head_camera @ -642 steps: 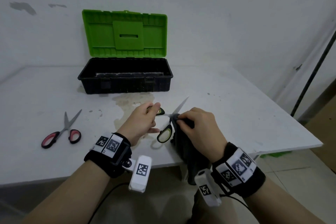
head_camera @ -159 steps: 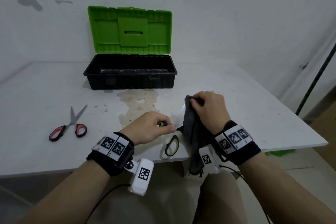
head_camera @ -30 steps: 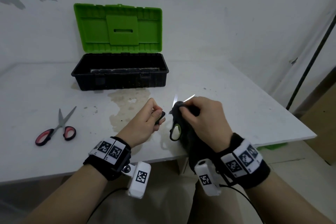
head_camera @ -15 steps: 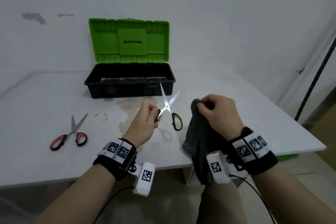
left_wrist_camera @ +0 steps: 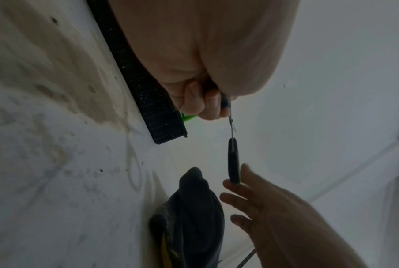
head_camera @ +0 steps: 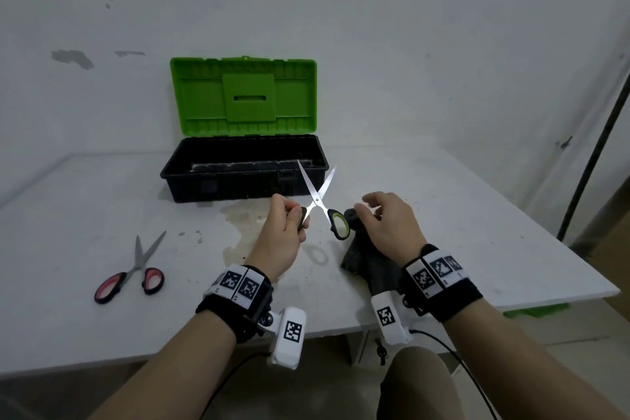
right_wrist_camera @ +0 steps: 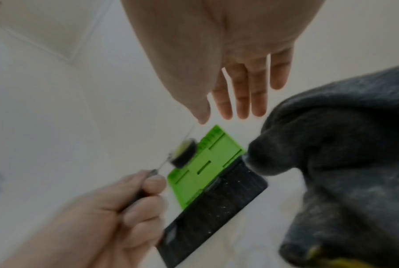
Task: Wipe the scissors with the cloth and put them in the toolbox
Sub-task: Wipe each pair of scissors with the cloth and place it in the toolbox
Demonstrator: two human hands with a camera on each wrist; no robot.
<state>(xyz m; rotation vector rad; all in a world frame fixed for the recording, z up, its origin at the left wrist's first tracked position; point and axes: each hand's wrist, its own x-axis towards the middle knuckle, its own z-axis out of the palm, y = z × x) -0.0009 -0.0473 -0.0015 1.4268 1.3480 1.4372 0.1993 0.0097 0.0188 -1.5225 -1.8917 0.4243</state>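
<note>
White tabletop (head_camera: 443, 215) under you: the green-handled scissors (head_camera: 318, 203) hang mid-frame, blades spread, one loop pinched in your left hand (head_camera: 284, 227). Your right hand (head_camera: 387, 218), fingers relaxed apart, hovers above the cloth (head_camera: 366, 257); close the blades before lowering them into the toolbox (head_camera: 238, 186), upper centre.

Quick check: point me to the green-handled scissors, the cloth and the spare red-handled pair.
green-handled scissors (head_camera: 317, 200): head view, on the blade pivot.
cloth (head_camera: 362, 253): head view, on the dark fold lying on the table.
red-handled scissors (head_camera: 140, 262): head view, on the blades just above the handles.
</note>
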